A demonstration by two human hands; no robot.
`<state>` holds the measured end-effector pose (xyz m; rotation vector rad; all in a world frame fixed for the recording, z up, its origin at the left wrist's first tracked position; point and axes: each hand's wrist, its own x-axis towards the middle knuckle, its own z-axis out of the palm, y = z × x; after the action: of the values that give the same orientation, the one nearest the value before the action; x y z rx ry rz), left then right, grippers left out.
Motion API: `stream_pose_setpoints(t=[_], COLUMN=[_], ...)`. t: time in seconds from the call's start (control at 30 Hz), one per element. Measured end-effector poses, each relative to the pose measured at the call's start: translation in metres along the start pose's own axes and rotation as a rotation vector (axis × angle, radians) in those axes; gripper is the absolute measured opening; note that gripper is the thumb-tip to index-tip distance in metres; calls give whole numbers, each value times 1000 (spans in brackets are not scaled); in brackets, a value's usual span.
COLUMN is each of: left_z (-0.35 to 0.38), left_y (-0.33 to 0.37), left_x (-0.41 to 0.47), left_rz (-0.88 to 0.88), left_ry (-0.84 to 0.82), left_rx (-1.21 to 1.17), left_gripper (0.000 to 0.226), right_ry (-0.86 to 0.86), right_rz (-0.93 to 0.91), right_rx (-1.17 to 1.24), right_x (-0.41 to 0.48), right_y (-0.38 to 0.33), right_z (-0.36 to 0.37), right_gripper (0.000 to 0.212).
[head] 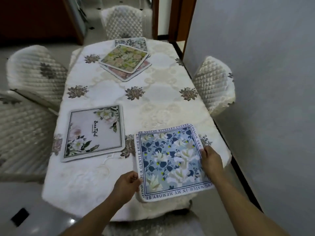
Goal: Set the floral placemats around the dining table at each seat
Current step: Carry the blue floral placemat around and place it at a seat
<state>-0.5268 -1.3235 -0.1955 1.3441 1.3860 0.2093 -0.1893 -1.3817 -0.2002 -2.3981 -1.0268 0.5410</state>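
A blue floral placemat point(172, 160) with lettering round its border lies at the near right of the dining table point(153, 103). My left hand point(127, 186) grips its near left edge and my right hand point(211, 160) holds its right edge. A white placemat point(93, 133) with the word "Beautiful" and pale flowers lies flat at the near left. At the far end a yellow-green floral placemat point(124, 59) tops a pink one point(119, 73), and a blue-grey one point(131, 42) lies behind them at the table's far edge.
Quilted cream chairs stand at the far end point(122, 21), the left point(35, 77) and the right point(213, 84). Another chair point(18, 132) sits at the near left. A grey wall point(264, 82) runs close along the table's right side.
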Motion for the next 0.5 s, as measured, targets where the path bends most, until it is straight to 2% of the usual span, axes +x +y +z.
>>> stream_pose_setpoints(t=[0.23,0.5], left_z=[37,54], left_y=[-31,-51], left_x=[-3,-8], left_rz=[-189,-249], left_ry=[271,365], left_rx=[93,142], left_gripper=[19,24], right_ry=[-185,-273], right_rz=[-215,-231], right_rx=[28,-84], right_x=[32,33], right_y=[30,39], right_z=[39,52], right_gripper=[20,22])
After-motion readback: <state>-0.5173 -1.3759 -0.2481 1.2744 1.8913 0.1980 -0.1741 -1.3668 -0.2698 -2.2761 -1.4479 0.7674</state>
